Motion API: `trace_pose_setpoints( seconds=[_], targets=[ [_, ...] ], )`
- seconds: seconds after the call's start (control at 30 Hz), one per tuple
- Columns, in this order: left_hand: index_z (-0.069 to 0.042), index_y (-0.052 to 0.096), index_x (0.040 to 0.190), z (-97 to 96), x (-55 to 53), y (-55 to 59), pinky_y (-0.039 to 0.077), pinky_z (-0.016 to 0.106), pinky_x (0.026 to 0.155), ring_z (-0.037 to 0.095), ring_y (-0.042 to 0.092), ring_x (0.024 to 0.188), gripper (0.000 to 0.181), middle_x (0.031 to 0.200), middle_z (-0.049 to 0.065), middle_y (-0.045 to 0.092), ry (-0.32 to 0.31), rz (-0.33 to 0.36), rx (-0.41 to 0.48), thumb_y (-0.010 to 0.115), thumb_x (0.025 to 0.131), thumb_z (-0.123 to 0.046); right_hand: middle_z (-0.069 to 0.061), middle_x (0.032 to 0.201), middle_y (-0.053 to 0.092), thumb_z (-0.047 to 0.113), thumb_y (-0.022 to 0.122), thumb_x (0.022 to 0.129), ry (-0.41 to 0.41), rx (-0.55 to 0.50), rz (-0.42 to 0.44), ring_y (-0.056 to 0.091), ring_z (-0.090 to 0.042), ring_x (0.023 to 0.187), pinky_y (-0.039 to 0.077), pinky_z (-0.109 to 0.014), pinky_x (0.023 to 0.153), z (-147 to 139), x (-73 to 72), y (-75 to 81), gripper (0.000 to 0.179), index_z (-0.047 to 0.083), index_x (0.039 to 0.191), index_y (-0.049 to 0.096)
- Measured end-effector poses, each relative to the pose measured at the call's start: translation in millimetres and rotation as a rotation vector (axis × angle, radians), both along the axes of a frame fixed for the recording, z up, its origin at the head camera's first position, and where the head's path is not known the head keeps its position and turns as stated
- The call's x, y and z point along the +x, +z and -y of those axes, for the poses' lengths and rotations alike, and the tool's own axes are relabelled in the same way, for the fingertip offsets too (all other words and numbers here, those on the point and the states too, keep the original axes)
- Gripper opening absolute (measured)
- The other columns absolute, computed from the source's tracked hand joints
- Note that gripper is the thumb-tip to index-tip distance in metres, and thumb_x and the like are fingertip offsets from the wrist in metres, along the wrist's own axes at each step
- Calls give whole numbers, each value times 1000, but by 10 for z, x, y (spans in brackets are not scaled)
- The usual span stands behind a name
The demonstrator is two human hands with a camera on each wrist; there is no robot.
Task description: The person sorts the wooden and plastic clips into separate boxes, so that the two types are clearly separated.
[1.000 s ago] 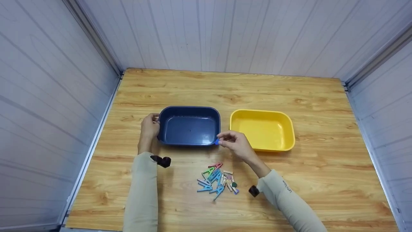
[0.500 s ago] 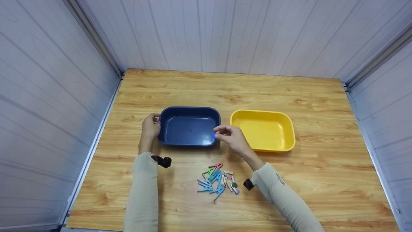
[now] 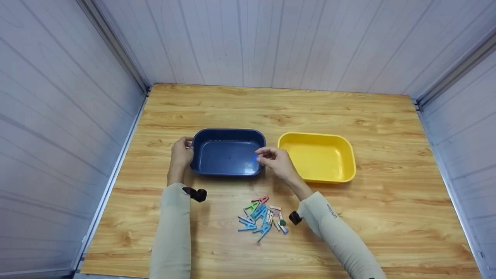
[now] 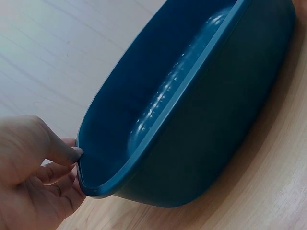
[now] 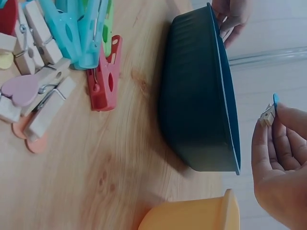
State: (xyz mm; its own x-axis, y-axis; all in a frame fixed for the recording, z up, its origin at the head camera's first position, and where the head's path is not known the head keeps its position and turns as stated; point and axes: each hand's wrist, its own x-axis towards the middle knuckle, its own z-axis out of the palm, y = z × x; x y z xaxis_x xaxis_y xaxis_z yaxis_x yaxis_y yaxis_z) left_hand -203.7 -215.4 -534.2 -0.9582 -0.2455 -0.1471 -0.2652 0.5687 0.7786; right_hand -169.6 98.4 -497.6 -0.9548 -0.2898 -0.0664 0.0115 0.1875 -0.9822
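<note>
My left hand (image 3: 181, 155) grips the left end of a dark blue plastic tub (image 3: 224, 155). In the left wrist view the thumb lies on its rim (image 4: 98, 187) and the fingers curl outside. Over the tub's right end, my right hand (image 3: 281, 164) pinches a small wooden clothespin (image 5: 268, 116) with a blue decoration between thumb and fingertips. Nothing lies inside the blue tub's visible floor. Nearer the body is a loose pile of clothespins: blue plastic ones (image 3: 259, 211), a red one (image 5: 104, 79), a green one and small wooden ones (image 5: 50, 112) with coloured decorations.
A yellow tub (image 3: 321, 155) stands right of the blue one, with a narrow gap between them and the right forearm crossing its near left corner. The wooden table (image 3: 387, 217) is enclosed by pale panels (image 3: 255, 42) at the back and both sides.
My right hand has moved left and slightly away from the body, carrying the clothespin from the blue tub's near right corner to over its right end. The left hand keeps its hold.
</note>
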Motion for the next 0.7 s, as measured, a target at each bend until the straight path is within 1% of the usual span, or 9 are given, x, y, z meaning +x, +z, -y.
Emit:
trace_pose_setpoints(
  seconds=[0.03,0.17,0.27,0.47,0.57,0.7],
  targets=[
    [4,56,125,-2,-1,0,46,37,86,29,56,98,38,106,21,60,-3,0,-2,44,89,4,-16,91,66,2,67,86,-2,-1,2,59,-15,75,49,-23,66,9,-9,-2,23,-7,107,66],
    [4,57,125,-8,-5,0,46,38,87,29,56,99,37,107,21,60,-4,1,-11,44,89,4,-21,94,65,1,67,86,-3,-5,-5,59,-17,76,50,-23,67,55,-42,-8,22,-7,107,66],
    [4,57,124,-14,-7,0,46,38,87,30,56,99,37,107,21,61,1,0,-8,45,89,4,-21,93,65,0,67,86,-16,-9,-26,59,-17,77,49,-19,67,96,-61,-12,22,-9,106,65],
    [3,57,125,-12,-1,5,46,39,89,30,56,100,38,108,22,61,7,9,-5,45,89,4,-24,93,64,-3,67,85,-36,12,-58,58,-17,79,47,-16,67,188,-100,-17,22,-11,105,65],
    [3,56,126,-3,-2,6,46,39,89,30,57,100,38,110,22,61,-1,16,-7,44,90,3,-25,95,65,-1,68,85,-50,18,-66,59,-18,79,46,-16,67,227,-169,-147,22,-9,105,66],
    [3,56,125,-3,-7,16,47,39,88,31,58,99,38,109,22,61,-7,10,-12,44,89,4,-20,94,66,4,70,85,-78,32,-72,59,-19,80,47,-17,67,272,-262,-326,21,-3,104,68]
  ],
)
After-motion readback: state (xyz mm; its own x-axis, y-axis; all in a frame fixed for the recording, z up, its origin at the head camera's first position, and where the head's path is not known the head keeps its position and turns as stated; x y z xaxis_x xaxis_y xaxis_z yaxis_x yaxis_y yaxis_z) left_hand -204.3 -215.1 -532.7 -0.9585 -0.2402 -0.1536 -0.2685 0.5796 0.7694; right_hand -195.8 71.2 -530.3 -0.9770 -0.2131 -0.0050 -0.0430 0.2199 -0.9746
